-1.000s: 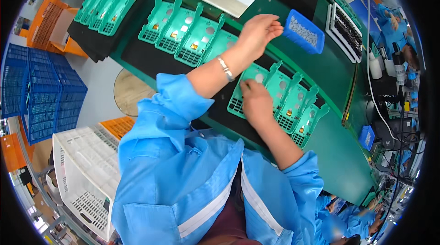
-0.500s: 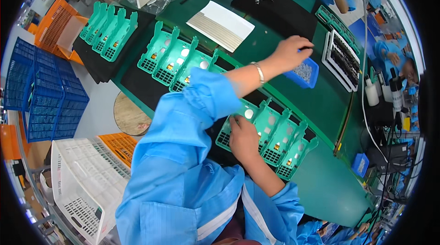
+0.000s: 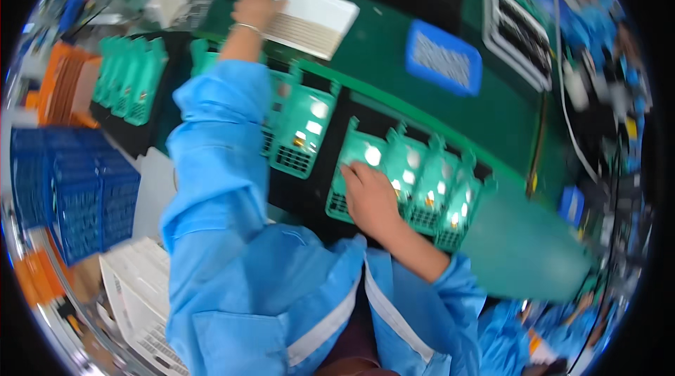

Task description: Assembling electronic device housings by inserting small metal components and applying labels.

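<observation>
resting right hand (image 3: 373, 201) on green plastic frame (image 3: 362, 144), lower left of blue tray (image 3: 453, 44); left hand (image 3: 255, 10) at near end of white ribbed sheet (image 3: 309, 21), left of tray. cannot tell whether fingers pinch. sheet seems light, bendable: grip edge; frame stiff, hold rim.

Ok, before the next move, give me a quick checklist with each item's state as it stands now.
1. Left hand at the white sheet: ok, at its left end.
2. Piece held in the left fingers: cannot tell, the picture is blurred.
3. Beige strips available on the sheet: ok, several lie side by side.
4. Right hand at the leftmost green holder of the right-hand group: ok, fingers over it; firmness of hold, cannot tell.
5. Blue bin stocked: ok, small pale parts inside.
</observation>
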A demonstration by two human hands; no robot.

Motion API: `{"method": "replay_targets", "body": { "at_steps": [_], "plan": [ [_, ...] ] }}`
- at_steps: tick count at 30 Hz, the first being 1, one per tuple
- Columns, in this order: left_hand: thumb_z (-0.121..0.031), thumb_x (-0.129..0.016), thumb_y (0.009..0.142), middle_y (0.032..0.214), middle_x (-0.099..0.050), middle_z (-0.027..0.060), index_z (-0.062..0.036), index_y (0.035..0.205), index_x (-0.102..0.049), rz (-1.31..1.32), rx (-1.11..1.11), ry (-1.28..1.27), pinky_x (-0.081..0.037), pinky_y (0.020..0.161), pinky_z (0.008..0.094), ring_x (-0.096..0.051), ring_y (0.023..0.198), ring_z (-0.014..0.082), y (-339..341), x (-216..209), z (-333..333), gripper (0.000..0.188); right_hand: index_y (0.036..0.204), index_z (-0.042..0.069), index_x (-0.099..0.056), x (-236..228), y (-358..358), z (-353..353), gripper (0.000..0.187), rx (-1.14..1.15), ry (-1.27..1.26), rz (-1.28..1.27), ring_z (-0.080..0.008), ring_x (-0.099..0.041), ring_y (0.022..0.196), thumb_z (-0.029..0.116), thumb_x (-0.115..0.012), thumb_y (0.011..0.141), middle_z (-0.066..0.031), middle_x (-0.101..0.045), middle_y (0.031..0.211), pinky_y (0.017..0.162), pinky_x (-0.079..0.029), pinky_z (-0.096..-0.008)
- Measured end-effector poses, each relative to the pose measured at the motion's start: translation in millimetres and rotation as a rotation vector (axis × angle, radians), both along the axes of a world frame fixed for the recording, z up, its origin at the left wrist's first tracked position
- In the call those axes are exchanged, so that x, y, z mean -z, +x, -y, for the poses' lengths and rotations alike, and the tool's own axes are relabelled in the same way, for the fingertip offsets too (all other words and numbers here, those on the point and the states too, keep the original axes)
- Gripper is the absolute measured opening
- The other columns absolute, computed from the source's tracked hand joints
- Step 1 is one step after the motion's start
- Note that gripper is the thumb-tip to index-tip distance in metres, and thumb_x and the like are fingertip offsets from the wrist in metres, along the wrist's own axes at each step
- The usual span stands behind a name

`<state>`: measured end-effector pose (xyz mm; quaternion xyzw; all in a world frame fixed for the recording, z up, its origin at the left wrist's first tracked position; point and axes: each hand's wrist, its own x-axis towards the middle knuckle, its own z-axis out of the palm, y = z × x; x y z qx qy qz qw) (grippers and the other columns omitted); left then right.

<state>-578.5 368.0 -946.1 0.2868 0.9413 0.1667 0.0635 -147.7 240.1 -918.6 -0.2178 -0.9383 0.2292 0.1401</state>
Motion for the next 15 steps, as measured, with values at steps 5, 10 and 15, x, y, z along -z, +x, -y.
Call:
{"method": "replay_targets", "body": {
  "at_steps": [5,10,15],
  "plan": [
    [-0.038,-0.074,0.065,0.086,-0.069,0.0214,0.007,0.077,-0.067,0.115,0.3,0.069,-0.053,0.072,0.039,-0.068,0.083,0.0327,-38,16,-10,0.047,0.112,0.0,-0.058,5,9,-6,0.038,-0.031,-0.177,-0.071,-0.0323,-0.056,0.096,-0.001,-0.057,0.074,-0.0131,-0.056,0.109,0.083,-0.047,-0.04],
    [-0.04,-0.075,0.068,0.096,-0.066,0.0168,0.0073,0.115,-0.06,-0.01,0.16,0.225,-0.05,0.072,0.0327,-0.063,0.082,0.0219,-68,51,6,0.068,0.11,0.001,-0.059,-4,37,4,0.034,-0.063,-0.233,-0.221,-0.0317,-0.057,0.103,0.0,-0.059,0.076,-0.014,-0.056,0.113,0.088,-0.048,-0.0395],
    [-0.066,-0.066,0.063,0.123,-0.058,0.0202,0.0016,0.112,-0.063,-0.229,0.151,-0.089,-0.044,0.095,0.0414,-0.056,0.115,0.0344,8,21,-7,0.083,0.105,0.005,-0.064,-14,118,-8,0.033,0.291,-0.093,-0.32,-0.0307,-0.062,0.096,-0.003,-0.059,0.074,-0.0131,-0.062,0.106,0.081,-0.053,-0.0382]
  ]
}}
